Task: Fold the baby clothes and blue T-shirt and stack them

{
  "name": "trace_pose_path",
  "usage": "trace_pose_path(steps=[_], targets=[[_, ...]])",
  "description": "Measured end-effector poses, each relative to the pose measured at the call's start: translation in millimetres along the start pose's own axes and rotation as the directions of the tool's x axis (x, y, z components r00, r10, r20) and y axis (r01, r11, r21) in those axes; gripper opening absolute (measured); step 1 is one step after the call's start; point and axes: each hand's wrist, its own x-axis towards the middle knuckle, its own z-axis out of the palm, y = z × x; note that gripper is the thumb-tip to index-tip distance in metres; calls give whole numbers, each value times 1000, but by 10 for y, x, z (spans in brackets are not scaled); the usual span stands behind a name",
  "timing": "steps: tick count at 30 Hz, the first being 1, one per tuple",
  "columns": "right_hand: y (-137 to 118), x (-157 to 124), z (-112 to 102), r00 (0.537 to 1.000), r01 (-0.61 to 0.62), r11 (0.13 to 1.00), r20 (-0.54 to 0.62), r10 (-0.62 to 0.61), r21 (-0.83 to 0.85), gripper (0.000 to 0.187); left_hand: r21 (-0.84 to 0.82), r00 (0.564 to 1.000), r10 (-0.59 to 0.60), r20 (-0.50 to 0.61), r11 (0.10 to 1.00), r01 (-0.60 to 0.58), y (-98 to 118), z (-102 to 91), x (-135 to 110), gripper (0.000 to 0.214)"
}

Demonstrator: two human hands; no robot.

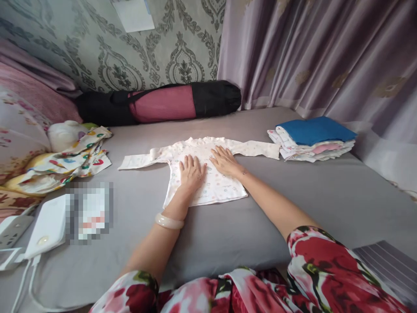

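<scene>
A small white long-sleeved shirt (215, 187) with a pale print lies spread out on a grey sheet (254, 243), its sleeves stretched to both sides and its neck pointing away from me. My left hand (192, 174) rests flat on the left middle of the shirt, fingers extended. On the upper right of the chest lies my right hand (224, 161), palm down with fingers out. Neither hand grips the cloth. The right sleeve's cuff reaches a stack of folded clothes (319, 150) with a blue piece (316, 130) on top.
Along the wall lies a black and maroon roll bag (163, 103). At left are patterned clothes (70, 163), a white plush toy (65, 135), a white power bank (50, 226) with cables, a socket strip (14, 230) and a blurred item (93, 213). Purple curtains (293, 52) hang at right.
</scene>
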Motion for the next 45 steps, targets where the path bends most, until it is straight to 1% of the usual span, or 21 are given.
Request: trace_pose_path(steps=[2,4,6,9,11,15,17,19,21,23,26,29,31,35,38,40,42,45], targets=[[65,-70,-4,1000,29,999,-7,-28,20,57,-19,992,122,27,992,-121,65,-8,-58,64],[134,-109,7,998,52,997,-27,-50,51,54,-50,968,245,60,969,-242,138,-26,-136,66],[197,-124,33,994,81,992,-75,-74,93,50,-86,930,358,82,932,-351,202,-46,-221,68],[262,-117,75,976,129,976,-194,-94,174,44,-138,863,498,89,864,-484,256,-69,-319,69],[286,-105,85,955,153,959,-286,-80,239,41,-173,830,550,89,829,-531,268,-84,-344,68],[321,-92,43,905,190,927,-423,-38,323,38,-216,795,597,107,794,-568,274,-129,-306,68],[343,-100,2,888,166,929,-461,5,330,38,-230,779,616,118,780,-583,277,-139,-247,69],[368,-120,-38,874,99,941,-481,73,323,37,-241,765,631,128,768,-593,283,-123,-160,71],[389,-151,-73,862,-1,952,-482,156,308,38,-243,773,619,139,778,-579,294,-82,-45,72],[401,-190,-102,838,-127,948,-479,260,292,39,-236,799,580,154,807,-541,315,-31,89,71],[411,-242,-143,780,-313,907,-468,414,281,38,-221,834,524,173,846,-486,363,23,285,66],[457,-274,-201,738,-428,860,-443,509,277,36,-202,862,481,163,871,-448,426,47,430,62],[532,-291,-251,699,-483,829,-447,558,281,36,-188,879,454,144,885,-426,474,61,486,59],[754,-348,-348,587,-566,759,-488,646,322,41,-158,911,401,91,909,-385,556,114,513,56],[900,-417,-400,535,-595,727,-506,677,344,43,-138,923,383,45,917,-374,584,151,496,56],[966,-466,-423,516,-614,710,-504,692,345,44,-134,922,384,40,917,-376,588,158,486,56],[1012,-507,-441,509,-644,688,-485,711,334,46,-133,921,387,44,916,-379,587,153,480,57],[1065,-540,-458,522,-692,665,-440,730,282,47,-136,918,393,46,913,-384,584,132,474,56]])
